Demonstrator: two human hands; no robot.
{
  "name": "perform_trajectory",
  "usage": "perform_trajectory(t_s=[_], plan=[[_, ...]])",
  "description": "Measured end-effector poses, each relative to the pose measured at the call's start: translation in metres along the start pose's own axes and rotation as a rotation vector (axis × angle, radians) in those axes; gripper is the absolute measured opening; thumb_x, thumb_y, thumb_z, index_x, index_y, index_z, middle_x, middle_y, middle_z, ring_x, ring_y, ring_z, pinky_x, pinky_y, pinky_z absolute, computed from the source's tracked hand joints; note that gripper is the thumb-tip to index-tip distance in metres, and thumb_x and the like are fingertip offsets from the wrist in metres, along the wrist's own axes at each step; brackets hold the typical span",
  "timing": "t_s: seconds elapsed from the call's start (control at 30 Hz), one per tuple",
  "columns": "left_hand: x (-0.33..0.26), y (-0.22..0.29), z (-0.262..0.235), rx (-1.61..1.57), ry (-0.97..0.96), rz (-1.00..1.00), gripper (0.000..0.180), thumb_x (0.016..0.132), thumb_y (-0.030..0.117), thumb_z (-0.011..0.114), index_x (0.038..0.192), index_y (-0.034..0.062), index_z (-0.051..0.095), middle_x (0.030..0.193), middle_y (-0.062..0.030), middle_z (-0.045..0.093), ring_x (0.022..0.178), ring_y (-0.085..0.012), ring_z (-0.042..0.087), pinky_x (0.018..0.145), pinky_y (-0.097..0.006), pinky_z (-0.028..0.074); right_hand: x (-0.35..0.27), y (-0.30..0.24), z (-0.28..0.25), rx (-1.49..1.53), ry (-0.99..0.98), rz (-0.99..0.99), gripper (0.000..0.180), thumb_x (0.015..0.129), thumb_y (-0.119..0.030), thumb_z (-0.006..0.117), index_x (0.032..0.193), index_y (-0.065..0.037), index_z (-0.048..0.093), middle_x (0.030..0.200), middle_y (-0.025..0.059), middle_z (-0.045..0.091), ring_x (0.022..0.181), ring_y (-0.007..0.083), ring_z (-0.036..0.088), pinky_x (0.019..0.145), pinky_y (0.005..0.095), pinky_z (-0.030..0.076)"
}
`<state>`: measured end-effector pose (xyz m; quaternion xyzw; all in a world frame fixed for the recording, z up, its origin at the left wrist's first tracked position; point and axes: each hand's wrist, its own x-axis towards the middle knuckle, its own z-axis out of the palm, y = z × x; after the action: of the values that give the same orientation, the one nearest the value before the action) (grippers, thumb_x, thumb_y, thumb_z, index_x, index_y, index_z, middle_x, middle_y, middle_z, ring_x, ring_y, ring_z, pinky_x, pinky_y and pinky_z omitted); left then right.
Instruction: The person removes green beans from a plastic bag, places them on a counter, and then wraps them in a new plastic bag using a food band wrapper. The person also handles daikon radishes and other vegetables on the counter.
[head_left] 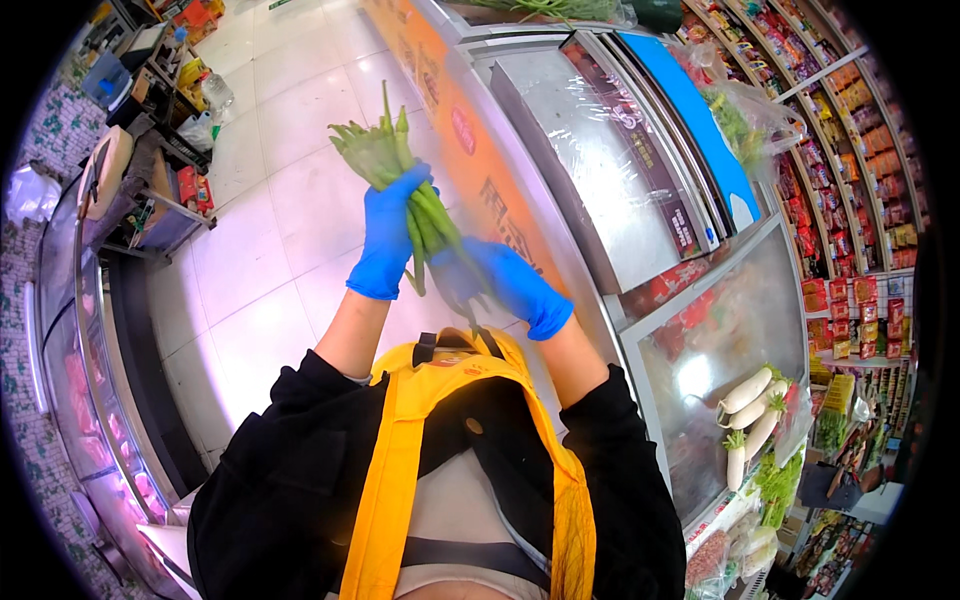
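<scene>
A bunch of green vegetable stalks [430,213] is held up in front of my body, its pale green cut-looking ends at the upper left. My left hand [388,238], in a blue glove, is closed around its middle. My right hand [515,285], gloved in blue too, is at the lower end of the bunch. Motion smears its fingers and the stalk tips beside it, so I cannot make out its grip. One thin stalk hangs loose below my left hand.
To the right, a film wrapping machine [610,160] sits on a glass-topped freezer [690,350]. White radishes [748,400] and leafy greens [778,485] lie further along. Packet-filled shelves [870,150] stand beyond. A glass display case [90,380] is at the left, over a tiled floor [240,250].
</scene>
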<state>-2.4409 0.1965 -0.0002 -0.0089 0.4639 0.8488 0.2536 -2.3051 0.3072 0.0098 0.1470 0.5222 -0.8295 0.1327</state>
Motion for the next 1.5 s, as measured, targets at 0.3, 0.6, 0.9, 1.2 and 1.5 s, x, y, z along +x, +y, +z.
perform_trajectory(t_s=[0.3, 0.6, 0.9, 1.2, 1.5], plan=[[0.084, 0.004, 0.009, 0.282, -0.021, 0.010, 0.033, 0.074, 0.011, 0.070, 0.102, -0.0002, 0.057, 0.082, -0.0084, 0.060, 0.072, -0.0179, 0.060, 0.063, -0.029, 0.050, 0.102, -0.035, -0.038, -0.002, -0.021, -0.003, 0.031, 0.093, -0.025, 0.043, 0.096, 0.002, 0.059, 0.074, 0.0055, 0.058, 0.063, 0.0117, 0.055, 0.059, 0.0246, 0.047], [0.164, 0.028, -0.007, 0.185, 0.108, 0.042, 0.033, 0.076, 0.014, 0.066, 0.104, 0.0007, 0.054, 0.081, -0.0086, 0.058, 0.071, -0.0195, 0.060, 0.063, -0.030, 0.051, 0.178, -0.072, -0.050, 0.068, -0.062, 0.054, 0.029, 0.093, -0.024, 0.042, 0.096, 0.001, 0.058, 0.074, 0.0061, 0.057, 0.061, 0.0114, 0.053, 0.061, 0.0237, 0.046], [0.252, 0.062, -0.028, 0.132, 0.018, 0.043, 0.030, 0.076, 0.012, 0.066, 0.100, -0.0011, 0.056, 0.081, -0.0087, 0.059, 0.071, -0.0193, 0.060, 0.064, -0.030, 0.050, 0.228, -0.091, -0.047, -0.071, 0.109, -0.066, 0.027, 0.092, -0.022, 0.047, 0.100, 0.001, 0.059, 0.079, 0.0074, 0.061, 0.065, 0.0122, 0.057, 0.065, 0.0235, 0.048], [0.285, 0.086, 0.017, 0.317, -0.384, -0.039, 0.038, 0.075, 0.009, 0.066, 0.108, -0.0039, 0.052, 0.085, -0.0103, 0.060, 0.077, -0.0198, 0.061, 0.068, -0.030, 0.051, 0.255, -0.122, -0.024, -0.101, 0.401, -0.258, 0.023, 0.092, -0.018, 0.048, 0.094, 0.001, 0.062, 0.074, 0.0064, 0.061, 0.064, 0.0121, 0.058, 0.064, 0.0244, 0.048], [0.276, 0.072, 0.065, 0.307, -0.682, -0.287, 0.035, 0.076, 0.008, 0.064, 0.107, -0.0028, 0.050, 0.084, -0.0120, 0.059, 0.077, -0.0214, 0.061, 0.067, -0.030, 0.051, 0.193, -0.146, -0.033, -0.577, 0.965, -0.464, 0.060, 0.075, -0.018, 0.070, 0.124, 0.003, 0.044, 0.110, 0.0162, 0.058, 0.104, 0.0242, 0.055, 0.090, 0.0340, 0.042]])
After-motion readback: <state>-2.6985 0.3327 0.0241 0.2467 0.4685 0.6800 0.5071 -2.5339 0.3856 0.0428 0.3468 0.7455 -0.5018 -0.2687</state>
